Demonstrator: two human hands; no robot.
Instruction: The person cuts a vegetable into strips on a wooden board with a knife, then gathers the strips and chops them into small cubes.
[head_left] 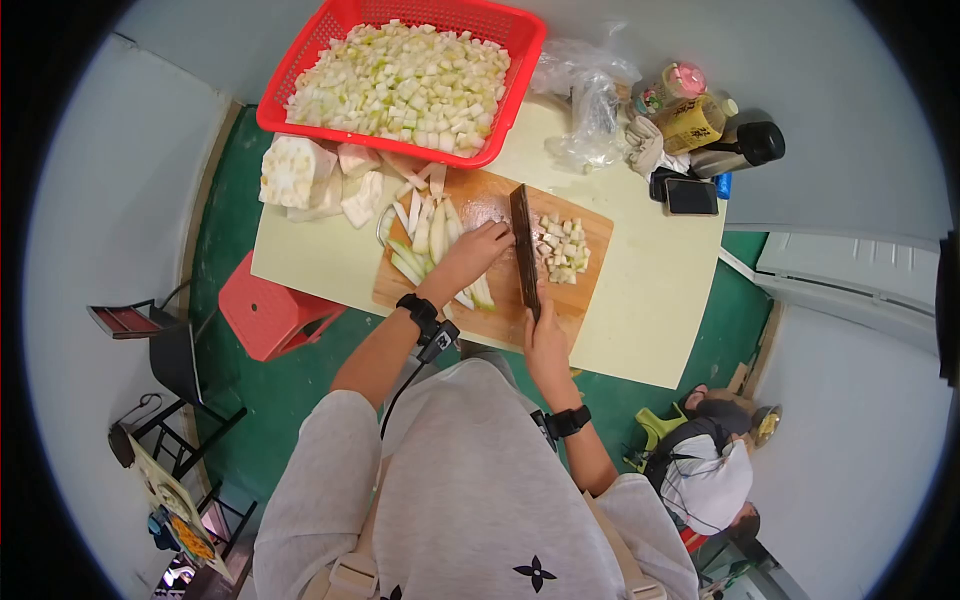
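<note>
My right hand (546, 345) is wrapped round the handle of a dark-bladed kitchen knife (522, 240), its blade pointing away from me across the wooden cutting board (592, 235). Close to the blade's left side, my left hand (480, 255) has curled fingers pressed down; what lies under them is hidden. Pale green-white vegetable strips (437, 232) lie left of that hand and partly under the forearm. On the blade's right side sits a small heap of diced vegetable (565, 248).
A red plastic basket (275, 112) full of diced vegetable stands at the table's far side. Large peeled chunks (297, 170) lie beside it. Bottles (695, 125), a plastic bag (595, 120) and a phone (692, 197) occupy the far right. A red stool (265, 300) stands left; a seated person (705, 470) is behind right.
</note>
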